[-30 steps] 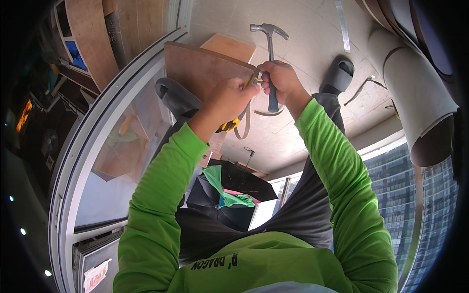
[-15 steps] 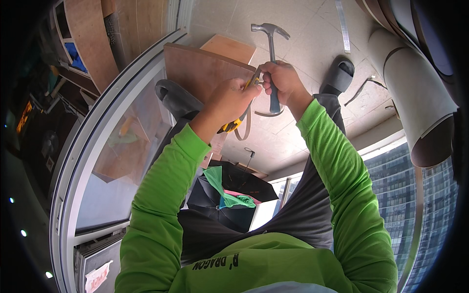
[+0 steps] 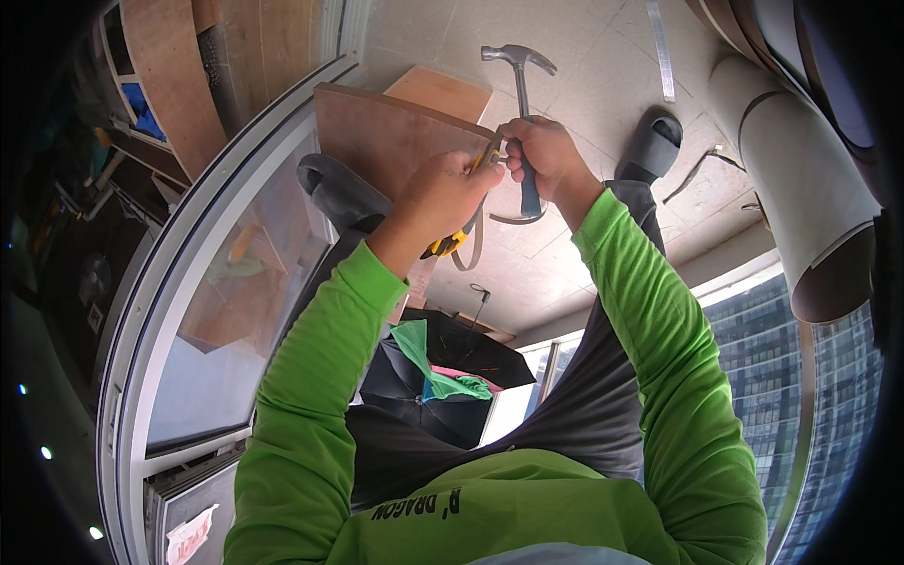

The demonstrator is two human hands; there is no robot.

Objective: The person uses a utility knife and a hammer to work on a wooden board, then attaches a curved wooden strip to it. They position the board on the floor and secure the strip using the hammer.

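My left hand (image 3: 438, 193) is closed around a yellow-and-black utility knife (image 3: 443, 247), its rear end showing below my palm. Fingertips of my right hand (image 3: 546, 155) meet close to my left thumb and pinch a narrow brown strip (image 3: 494, 143). A loop of strip (image 3: 478, 247) hangs down beside the knife, and the exact grip between the two hands is partly hidden. Behind my right hand, a claw hammer (image 3: 519, 80) with a dark blue-grey handle appears to lie on the tiled floor, its middle covered by the hand.
Reddish-brown boards (image 3: 377, 127) stand by my left foot. A framed glass panel (image 3: 231, 282) curves along the left. A large pale roll (image 3: 791, 179) leans at the right, near windows (image 3: 782, 377). Black umbrellas (image 3: 452, 344) with a green cloth lie between my legs.
Almost nothing differs. Both hands keep their grip and place, and the view has shifted very slightly.
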